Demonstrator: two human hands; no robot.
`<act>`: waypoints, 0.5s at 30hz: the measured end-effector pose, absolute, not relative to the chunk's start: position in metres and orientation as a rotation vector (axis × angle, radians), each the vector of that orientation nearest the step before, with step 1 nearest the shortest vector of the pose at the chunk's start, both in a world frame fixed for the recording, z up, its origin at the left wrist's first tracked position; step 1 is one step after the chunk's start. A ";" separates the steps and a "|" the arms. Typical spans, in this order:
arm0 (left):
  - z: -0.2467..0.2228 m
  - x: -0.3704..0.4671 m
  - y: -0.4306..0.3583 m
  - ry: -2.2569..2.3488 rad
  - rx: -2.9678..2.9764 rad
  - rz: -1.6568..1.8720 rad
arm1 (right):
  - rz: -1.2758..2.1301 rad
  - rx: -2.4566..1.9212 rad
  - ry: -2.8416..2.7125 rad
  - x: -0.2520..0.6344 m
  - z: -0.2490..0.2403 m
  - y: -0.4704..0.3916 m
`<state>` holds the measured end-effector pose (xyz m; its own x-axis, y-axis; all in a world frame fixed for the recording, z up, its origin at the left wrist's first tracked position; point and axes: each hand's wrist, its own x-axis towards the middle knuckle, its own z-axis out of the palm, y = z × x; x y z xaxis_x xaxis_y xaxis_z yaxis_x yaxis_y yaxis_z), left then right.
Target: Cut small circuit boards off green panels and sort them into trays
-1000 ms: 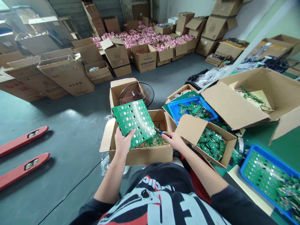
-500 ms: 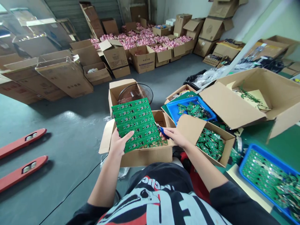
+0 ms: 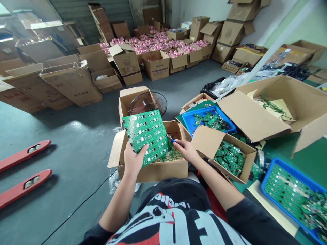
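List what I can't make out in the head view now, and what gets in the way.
All in the head view:
Left hand: most fingers hidden beneath the circuit board.
Blue-handled tool: much of its handle covered by the right hand.
Carton: part of its inside lies behind the board.
Blue tray: cut off by the picture's right edge.
Board markings: too small to read.

Circuit panel (image 3: 145, 134) over carton (image 3: 160, 172)
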<state>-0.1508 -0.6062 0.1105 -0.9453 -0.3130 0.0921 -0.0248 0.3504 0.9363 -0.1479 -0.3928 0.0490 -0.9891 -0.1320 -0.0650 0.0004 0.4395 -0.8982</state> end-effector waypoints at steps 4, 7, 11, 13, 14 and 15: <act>0.115 -0.148 -0.608 -2.389 0.341 -1.632 | -1.873 -0.118 2.333 -0.147 0.046 -0.391; 0.117 -0.150 -0.614 -2.309 0.327 -1.923 | -2.092 -0.154 2.090 -0.149 0.046 -0.387; 0.121 -0.153 -0.618 -2.150 0.350 -2.196 | -2.154 -0.191 1.962 -0.153 0.056 -0.383; 0.124 -0.153 -0.619 -2.095 0.387 -2.242 | -2.157 -0.194 1.934 -0.155 0.063 -0.383; 0.125 -0.153 -0.619 -2.077 0.398 -2.257 | -2.151 -0.190 1.920 -0.156 0.065 -0.383; 0.127 -0.153 -0.619 -2.066 0.403 -2.272 | -2.142 -0.181 1.908 -0.157 0.068 -0.382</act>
<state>-0.1533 -0.6186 0.1265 -0.9652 -0.2058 -0.1611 -0.1408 -0.1098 0.9839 -0.1569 -0.3823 0.0677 -0.9566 -0.2792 -0.0832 0.1147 -0.0986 -0.9885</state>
